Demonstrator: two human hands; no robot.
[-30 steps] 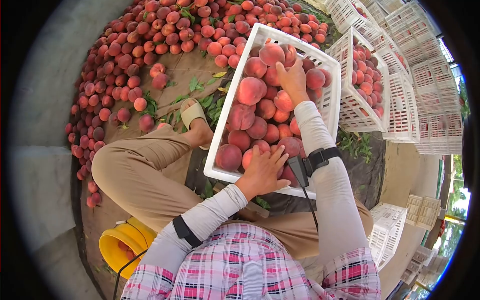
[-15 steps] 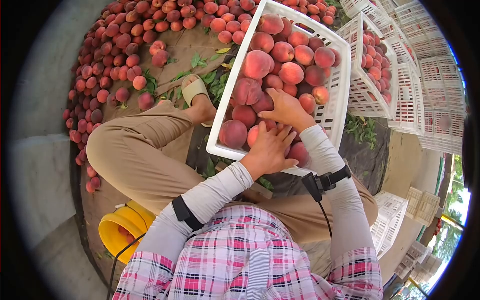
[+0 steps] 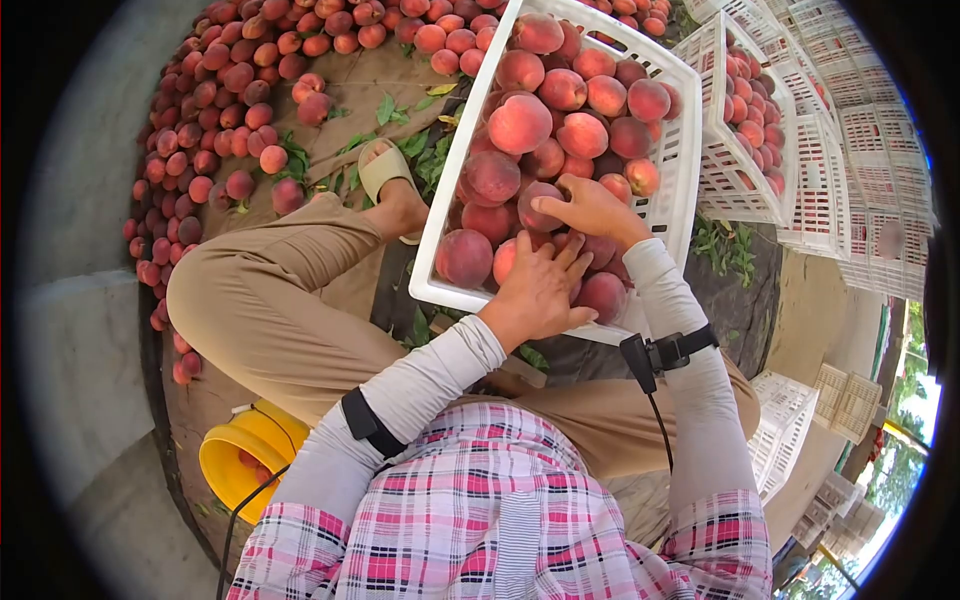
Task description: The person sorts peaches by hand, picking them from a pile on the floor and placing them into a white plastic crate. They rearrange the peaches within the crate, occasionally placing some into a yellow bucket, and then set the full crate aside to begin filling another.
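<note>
Head view looks straight down on a seated person in a plaid shirt and tan trousers, both hands working inside a white crate point(image 3: 442, 160) heaped with peaches.

The left hand point(image 3: 540, 290) lies flat on the fruit at the near end of the crate, fingers spread and palm down, pressing on the peaches there without closing around any single one. Just left of it sit a large peach point(image 3: 464, 257) and a smaller one partly under the fingertips.

The right hand point(image 3: 592, 210) reaches in from the right side, its fingers curled over a peach point(image 3: 540, 205) near the middle of the crate; the thumb side is hidden, so how firmly it grips cannot be told. The two hands nearly touch.

A black strap with a cable point(image 3: 668, 352) wraps the right forearm, and a black band point(image 3: 365, 425) circles the left upper arm.

Beyond the crate, a wide bed of loose peaches point(image 3: 215, 120) covers the ground, with scattered leaves and the person's sandalled foot point(image 3: 390, 190) beside the crate. Further white crates point(image 3: 800, 150), some holding peaches, stand to the right. A yellow bucket point(image 3: 245, 465) sits by the left hip.
</note>
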